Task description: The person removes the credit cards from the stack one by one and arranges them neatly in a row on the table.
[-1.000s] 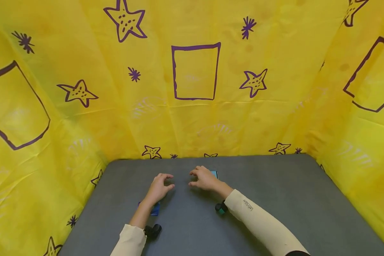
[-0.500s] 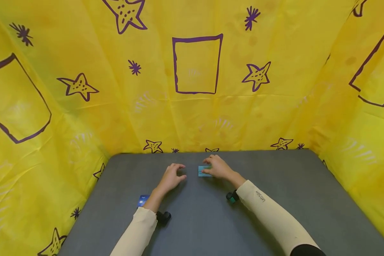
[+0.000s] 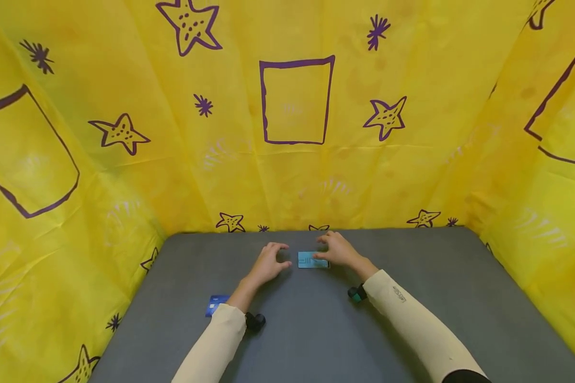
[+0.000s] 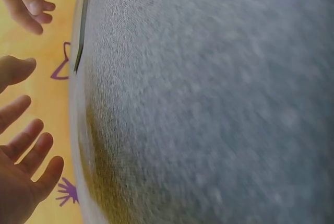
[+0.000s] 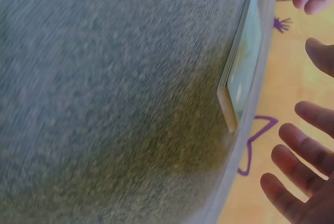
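A thin light-blue rectangular slab [image 3: 305, 259] lies flat near the back of the grey table. In the right wrist view its pale top and beige edge [image 5: 225, 104] show. My right hand [image 3: 341, 251] hovers over its right end, fingers relaxed and apart, covering part of it. To its left my left hand [image 3: 267, 264] hangs in the air with loosely bent fingers, holding nothing. A blue card [image 3: 215, 305] with a pale chip-like square lies on the table beside my left forearm, which hides its right part.
Yellow cloth [image 3: 287, 186] with purple starfish drawings encloses the back and both sides of the grey table [image 3: 306, 330]. Dark wrist cameras are strapped below both wrists.
Both hands have moved rightward and a little away from me, and the slab's left part has come into sight. The blue card shows more beside the left forearm. The slab stays on the table.
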The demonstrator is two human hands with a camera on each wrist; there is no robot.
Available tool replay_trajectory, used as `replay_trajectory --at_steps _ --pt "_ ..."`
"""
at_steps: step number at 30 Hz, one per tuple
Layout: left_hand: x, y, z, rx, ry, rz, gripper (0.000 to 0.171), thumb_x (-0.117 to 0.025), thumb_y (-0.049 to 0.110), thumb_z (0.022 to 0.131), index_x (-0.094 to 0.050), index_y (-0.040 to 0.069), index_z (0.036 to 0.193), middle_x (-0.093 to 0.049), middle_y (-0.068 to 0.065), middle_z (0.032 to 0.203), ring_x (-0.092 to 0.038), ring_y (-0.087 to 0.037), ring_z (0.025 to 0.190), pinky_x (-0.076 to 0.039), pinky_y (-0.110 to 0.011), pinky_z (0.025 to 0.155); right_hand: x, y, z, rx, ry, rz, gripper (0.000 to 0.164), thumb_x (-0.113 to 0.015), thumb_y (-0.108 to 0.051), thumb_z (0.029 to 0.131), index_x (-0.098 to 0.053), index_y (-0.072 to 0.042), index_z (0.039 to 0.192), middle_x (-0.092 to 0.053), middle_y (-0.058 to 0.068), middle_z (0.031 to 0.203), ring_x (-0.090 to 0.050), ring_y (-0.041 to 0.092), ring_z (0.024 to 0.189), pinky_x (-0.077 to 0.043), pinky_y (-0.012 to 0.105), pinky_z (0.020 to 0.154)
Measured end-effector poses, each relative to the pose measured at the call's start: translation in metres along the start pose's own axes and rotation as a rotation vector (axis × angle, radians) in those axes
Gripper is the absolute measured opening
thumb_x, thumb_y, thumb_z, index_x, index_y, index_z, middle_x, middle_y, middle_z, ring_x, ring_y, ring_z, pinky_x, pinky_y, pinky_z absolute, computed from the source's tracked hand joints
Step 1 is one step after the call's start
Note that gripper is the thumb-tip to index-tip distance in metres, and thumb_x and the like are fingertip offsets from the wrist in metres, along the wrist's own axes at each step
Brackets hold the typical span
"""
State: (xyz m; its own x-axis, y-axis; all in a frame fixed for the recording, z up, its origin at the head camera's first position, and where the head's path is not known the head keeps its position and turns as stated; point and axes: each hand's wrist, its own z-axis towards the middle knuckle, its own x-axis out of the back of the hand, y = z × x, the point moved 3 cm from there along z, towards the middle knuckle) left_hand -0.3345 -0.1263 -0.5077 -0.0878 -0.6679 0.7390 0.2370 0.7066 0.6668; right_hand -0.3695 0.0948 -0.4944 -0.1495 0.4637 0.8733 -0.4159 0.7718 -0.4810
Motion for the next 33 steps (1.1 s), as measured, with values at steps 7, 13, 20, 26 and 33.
replay_trajectory --at_steps 7,13,20,26,33 --pt "-0.011 0.006 0.008 0.002 -0.03 0.01 0.049 -0.074 0.02 0.086 -0.058 0.005 0.129 -0.052 -0.018 0.132 -0.046 -0.036 0.123 -0.041 -0.053 0.101 0.001 0.007 -0.004 -0.02 -0.027 0.0 0.058 -0.075 -0.038 0.084 -0.062 -0.002 0.128 -0.057 0.017 0.117 -0.052 0.032 0.105 -0.046 0.047 0.089" --pt "-0.021 0.012 0.016 -0.003 -0.085 0.048 0.05 -0.075 0.022 0.085 -0.058 0.006 0.13 -0.052 -0.018 0.131 -0.046 -0.036 0.121 -0.041 -0.052 0.1 0.002 0.012 -0.006 -0.033 -0.067 -0.029 0.063 -0.077 -0.039 0.081 -0.061 -0.002 0.129 -0.057 0.017 0.117 -0.054 0.031 0.105 -0.046 0.047 0.09" --pt "-0.031 0.015 0.026 -0.035 -0.13 0.125 0.056 -0.077 0.025 0.082 -0.058 0.005 0.131 -0.054 -0.017 0.131 -0.048 -0.034 0.118 -0.042 -0.049 0.099 -0.004 0.016 -0.006 -0.015 -0.118 -0.059 0.061 -0.079 -0.037 0.08 -0.061 -0.001 0.127 -0.057 0.016 0.119 -0.055 0.03 0.105 -0.047 0.046 0.091" --pt "-0.037 0.016 0.028 -0.017 -0.152 0.153 0.057 -0.079 0.025 0.081 -0.059 0.005 0.13 -0.054 -0.017 0.13 -0.048 -0.033 0.117 -0.04 -0.049 0.099 -0.009 0.016 -0.005 -0.007 -0.128 -0.052 0.06 -0.082 -0.035 0.077 -0.064 -0.003 0.124 -0.058 0.013 0.114 -0.055 0.026 0.099 -0.047 0.043 0.088" --pt "-0.038 0.018 0.03 -0.017 -0.148 0.189 0.057 -0.079 0.024 0.08 -0.059 0.004 0.129 -0.054 -0.018 0.128 -0.047 -0.034 0.116 -0.039 -0.051 0.1 -0.011 0.014 -0.002 0.011 -0.136 -0.086 0.056 -0.083 -0.033 0.076 -0.066 -0.003 0.121 -0.06 0.012 0.108 -0.053 0.022 0.092 -0.046 0.04 0.083"
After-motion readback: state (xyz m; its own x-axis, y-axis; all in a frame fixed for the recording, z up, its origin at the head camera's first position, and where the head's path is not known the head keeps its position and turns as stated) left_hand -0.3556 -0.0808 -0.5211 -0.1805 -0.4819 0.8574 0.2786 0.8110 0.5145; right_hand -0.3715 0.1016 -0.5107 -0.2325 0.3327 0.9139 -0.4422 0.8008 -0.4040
